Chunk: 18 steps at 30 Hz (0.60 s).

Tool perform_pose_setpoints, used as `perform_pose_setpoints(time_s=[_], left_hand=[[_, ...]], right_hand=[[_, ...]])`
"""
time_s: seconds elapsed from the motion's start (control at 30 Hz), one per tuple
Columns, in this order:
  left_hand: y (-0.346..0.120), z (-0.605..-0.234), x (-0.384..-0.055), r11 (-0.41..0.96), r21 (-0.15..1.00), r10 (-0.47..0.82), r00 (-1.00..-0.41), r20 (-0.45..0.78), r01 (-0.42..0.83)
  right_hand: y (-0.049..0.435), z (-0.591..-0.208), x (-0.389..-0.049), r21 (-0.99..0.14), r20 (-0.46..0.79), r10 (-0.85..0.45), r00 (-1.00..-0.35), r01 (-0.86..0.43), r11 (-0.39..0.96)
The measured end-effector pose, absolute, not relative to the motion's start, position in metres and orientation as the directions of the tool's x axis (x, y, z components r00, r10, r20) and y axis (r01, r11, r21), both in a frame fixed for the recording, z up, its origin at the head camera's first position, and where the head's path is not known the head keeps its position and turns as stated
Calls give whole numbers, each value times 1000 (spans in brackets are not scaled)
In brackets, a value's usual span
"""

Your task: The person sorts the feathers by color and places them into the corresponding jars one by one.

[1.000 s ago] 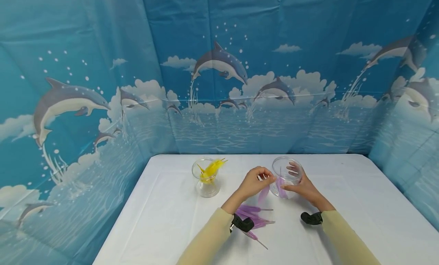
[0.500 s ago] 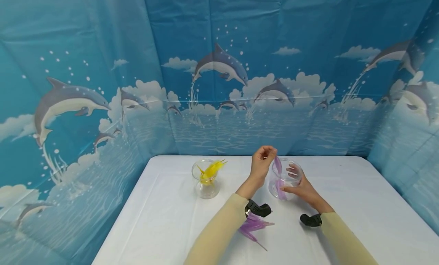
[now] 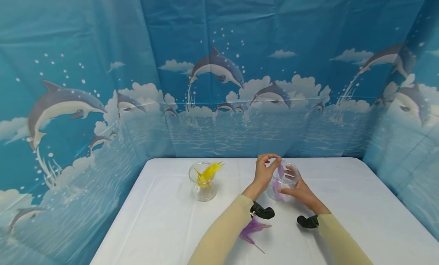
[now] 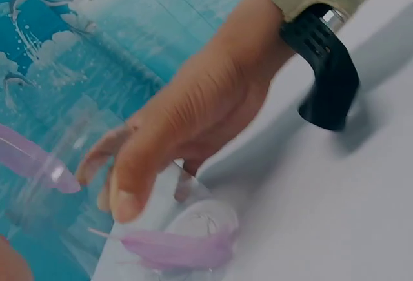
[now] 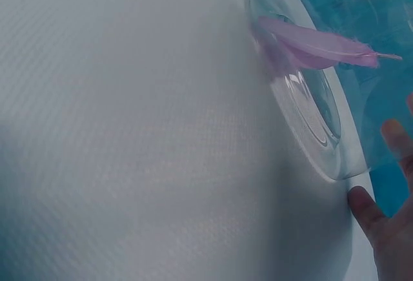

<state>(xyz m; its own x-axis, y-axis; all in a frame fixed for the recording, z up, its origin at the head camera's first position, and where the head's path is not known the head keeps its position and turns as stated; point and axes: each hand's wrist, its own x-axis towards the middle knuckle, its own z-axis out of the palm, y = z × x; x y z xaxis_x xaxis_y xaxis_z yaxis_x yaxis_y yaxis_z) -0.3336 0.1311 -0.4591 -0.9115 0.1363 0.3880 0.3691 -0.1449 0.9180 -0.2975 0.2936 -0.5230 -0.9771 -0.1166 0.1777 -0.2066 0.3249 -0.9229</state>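
My left hand (image 3: 264, 173) pinches a purple feather (image 3: 280, 170) between thumb and fingertips at the mouth of a clear glass jar (image 3: 271, 191). The held feather hangs down inside the rim. Lower in the same jar stands another purple feather (image 3: 278, 191), which the right wrist view shows as a leaning feather (image 5: 322, 45) near the jar's base. My right hand (image 3: 302, 189) holds the jar from its right side, fingers behind and thumb in front. In the left wrist view, my left hand (image 4: 187, 113) partly covers the jar.
A second glass jar (image 3: 205, 194) with yellow feathers (image 3: 208, 173) stands to the left. Several purple feathers (image 3: 252, 230) lie on the white table (image 3: 154, 223), partly hidden by the left forearm. A blue dolphin-print curtain (image 3: 205, 131) hangs behind the table.
My left hand has carried the purple feather up from beside the jar, over the rim, then lowered it slightly into the mouth. My right hand keeps its hold on the jar.
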Motion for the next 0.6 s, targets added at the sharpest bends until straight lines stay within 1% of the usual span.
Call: perform_pose_setpoints(time_s=[0.13, 0.3, 0.4, 0.5, 0.6], left_hand=[[122, -469, -332, -124, 927, 167, -913, 371, 354], [105, -476, -333, -128, 932, 164, -920, 356, 338], [91, -480, -333, -67, 927, 179, -909, 376, 370], [73, -485, -332, 60, 907, 265, -883, 389, 417], [55, -490, -330, 216, 866, 441, -837, 325, 451]], right_hand=[[293, -524, -299, -915, 177, -113, -978, -206, 346], [293, -524, -299, -913, 173, -109, -979, -201, 356], [289, -515, -293, -914, 163, -108, -981, -191, 357], [288, -511, -292, -917, 155, -107, -982, -183, 355], [291, -514, -294, -915, 154, -103, -983, -182, 360]])
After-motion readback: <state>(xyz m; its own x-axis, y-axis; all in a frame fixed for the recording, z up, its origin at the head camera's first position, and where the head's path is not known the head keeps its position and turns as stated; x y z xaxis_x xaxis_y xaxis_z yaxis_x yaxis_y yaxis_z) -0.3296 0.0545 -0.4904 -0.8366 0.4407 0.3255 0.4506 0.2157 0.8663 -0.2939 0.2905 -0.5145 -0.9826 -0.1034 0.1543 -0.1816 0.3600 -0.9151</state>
